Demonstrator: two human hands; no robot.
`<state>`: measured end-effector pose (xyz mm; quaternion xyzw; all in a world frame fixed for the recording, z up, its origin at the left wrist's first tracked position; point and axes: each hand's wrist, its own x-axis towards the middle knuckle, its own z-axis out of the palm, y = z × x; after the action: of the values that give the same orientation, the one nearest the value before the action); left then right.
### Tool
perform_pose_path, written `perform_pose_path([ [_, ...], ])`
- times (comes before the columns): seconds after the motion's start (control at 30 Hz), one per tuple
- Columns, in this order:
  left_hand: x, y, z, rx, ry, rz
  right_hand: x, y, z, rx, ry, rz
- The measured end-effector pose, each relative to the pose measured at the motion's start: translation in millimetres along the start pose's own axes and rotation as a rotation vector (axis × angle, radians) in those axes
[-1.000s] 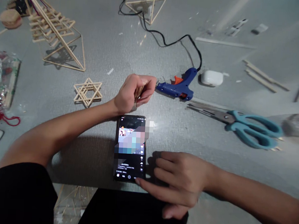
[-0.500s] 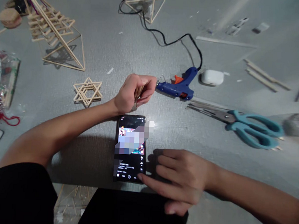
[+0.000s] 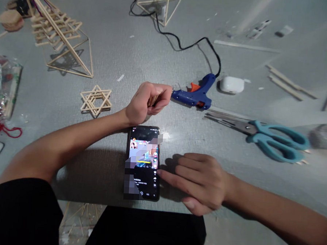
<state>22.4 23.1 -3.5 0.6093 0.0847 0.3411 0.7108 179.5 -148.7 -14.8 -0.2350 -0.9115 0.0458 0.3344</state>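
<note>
A lit smartphone (image 3: pixel 142 176) lies face up near the table's front edge, part of its screen blurred out. My right hand (image 3: pixel 198 183) is to the right of it, index finger stretched to the screen's right edge by the column of icons; the other fingers are loosely bent and hold nothing. Above the phone's top edge, my left hand (image 3: pixel 149 101) rests closed, its fingers curled in. What lies inside that curl, if anything, I cannot make out. Right beside its knuckles is the nozzle end of a blue glue gun (image 3: pixel 193 96) with an orange trigger.
Left of my left hand lies a wooden stick star (image 3: pixel 96 100); beyond it stands a stick frame model (image 3: pixel 66 44). To the right are teal-handled scissors (image 3: pixel 277 139), a white earbud case (image 3: pixel 231 84) and loose sticks (image 3: pixel 290 83). A black cord (image 3: pixel 181 46) runs from the glue gun.
My right hand has moved up along the phone, its index fingertip going from the screen's bottom right corner to the icons on the right edge. My left hand has barely shifted.
</note>
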Motion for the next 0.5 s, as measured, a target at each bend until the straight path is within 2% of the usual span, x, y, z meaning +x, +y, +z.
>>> perform_pose_path([
  [0.3,0.2,-1.1,-0.1,-0.071,-0.030,0.014,-1.0,0.2,-0.7,-0.018,-0.026,0.015],
  [0.5,0.3,-0.1,-0.4,-0.026,-0.033,0.012,-1.4,0.3,-0.9,-0.017,-0.033,0.016],
])
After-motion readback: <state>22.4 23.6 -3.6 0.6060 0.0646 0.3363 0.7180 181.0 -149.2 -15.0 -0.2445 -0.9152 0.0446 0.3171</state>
